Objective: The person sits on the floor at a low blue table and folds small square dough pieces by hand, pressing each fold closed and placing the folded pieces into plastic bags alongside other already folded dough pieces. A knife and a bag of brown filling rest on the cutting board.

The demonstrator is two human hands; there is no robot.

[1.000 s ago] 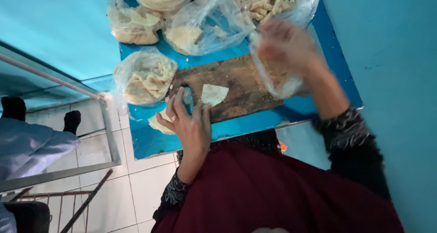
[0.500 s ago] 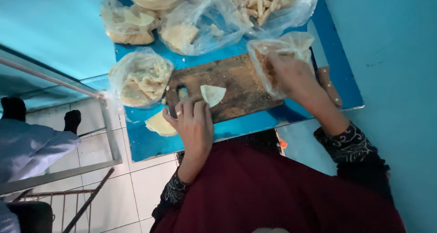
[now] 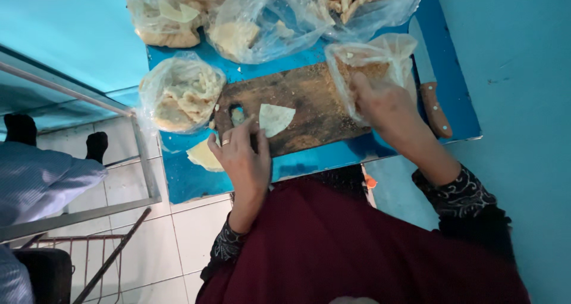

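A person in a dark red garment works at a blue-topped table (image 3: 458,123), seen from above. The left hand (image 3: 241,158) lies flat on the near edge of a dark, worn wooden cutting board (image 3: 309,105), fingers spread loosely, a ring on one finger; its fingertips touch the lower edge of a pale, wedge-shaped piece of flat dough (image 3: 275,118) lying on the board just beyond them. The right hand (image 3: 383,105) is closed around the side of a small clear plastic bag (image 3: 372,60) holding brownish crumbs, which rests on the board's far right end. Just right of that hand, a knife with a brown wooden handle (image 3: 429,81) lies on the table. Left of the left hand sits a tied clear bag of pale dough pieces (image 3: 181,93), with another pale dough scrap (image 3: 202,155) beside the wrist. Beyond both hands, larger clear bags (image 3: 267,19) hold more pale pieces. Further left, a second person's blue sleeve (image 3: 41,182) shows beside a metal rail (image 3: 77,96).
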